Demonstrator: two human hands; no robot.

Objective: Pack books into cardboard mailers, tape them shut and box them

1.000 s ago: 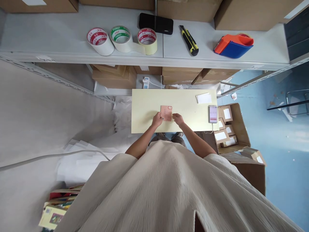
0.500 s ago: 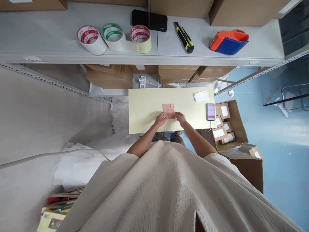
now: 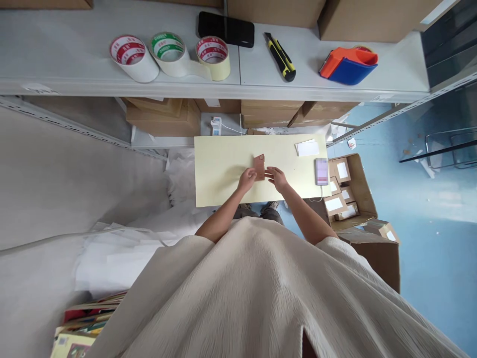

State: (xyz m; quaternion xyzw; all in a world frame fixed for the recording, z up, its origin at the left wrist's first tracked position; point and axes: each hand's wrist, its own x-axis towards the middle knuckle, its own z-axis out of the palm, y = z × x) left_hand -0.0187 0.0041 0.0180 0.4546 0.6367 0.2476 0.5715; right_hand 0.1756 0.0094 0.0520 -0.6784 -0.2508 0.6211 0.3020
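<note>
A small flat pink piece, like a card or thin booklet (image 3: 259, 167), is tilted up above the pale yellow table (image 3: 219, 159), with a small outlined box in its upper corner. My left hand (image 3: 247, 179) is closed on its lower left part, thumb and fingers pinching it. Beside its right edge is my right hand (image 3: 276, 177), fingers stretched and apart; whether a fingertip touches the edge is too small to tell. A few white cards (image 3: 307, 147) lie near the table's back right, and a phone with a lit screen (image 3: 321, 172) lies at the right edge.
On the shelf above stand several tape rolls (image 3: 139, 64), a black phone (image 3: 238, 33), a yellow and black utility knife (image 3: 281, 58) and an orange and blue tape dispenser (image 3: 350, 67). An open carton (image 3: 363, 191) with small boxes stands right of the table. White wrapping sheets (image 3: 112, 258) lie left.
The pink piece has turned from lying face up to a steep tilt in my left hand. My right hand's fingers have spread. The whole view has shifted slightly.
</note>
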